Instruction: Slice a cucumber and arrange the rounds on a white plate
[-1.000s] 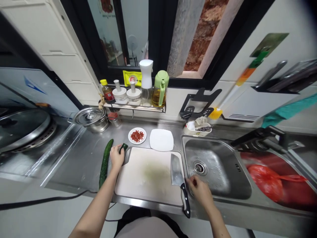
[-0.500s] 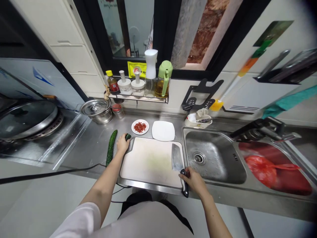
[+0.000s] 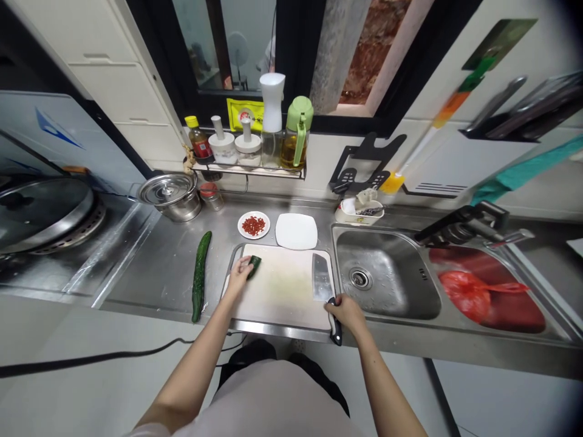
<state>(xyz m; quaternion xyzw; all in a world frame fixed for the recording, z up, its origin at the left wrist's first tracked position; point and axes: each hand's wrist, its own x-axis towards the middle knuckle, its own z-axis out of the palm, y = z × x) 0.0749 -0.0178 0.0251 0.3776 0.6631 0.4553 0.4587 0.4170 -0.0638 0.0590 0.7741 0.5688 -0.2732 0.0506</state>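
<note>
My left hand point(image 3: 237, 277) grips a short dark green cucumber piece point(image 3: 254, 267) over the left part of the white cutting board point(image 3: 277, 309). At the board's right edge, my right hand point(image 3: 348, 312) has its fingers closed on the black handle of a cleaver point(image 3: 322, 278), whose broad blade lies flat on the board. A pale green wet stain marks the middle of the board. One long whole cucumber point(image 3: 200, 276) lies on the steel counter, left of my left hand.
Behind the board stand a small plate of chopped red pieces point(image 3: 254, 226) and a white square plate point(image 3: 296, 232). The steel sink point(image 3: 387, 273) adjoins on the right, with a red plastic bag point(image 3: 467, 294) beyond. A lidded pot point(image 3: 170, 197) stands back left, below a condiment shelf point(image 3: 255, 172).
My left hand has brought the cucumber piece from the counter beside the board's left edge onto the board. My right hand stays at the cleaver handle. The view has shifted slightly.
</note>
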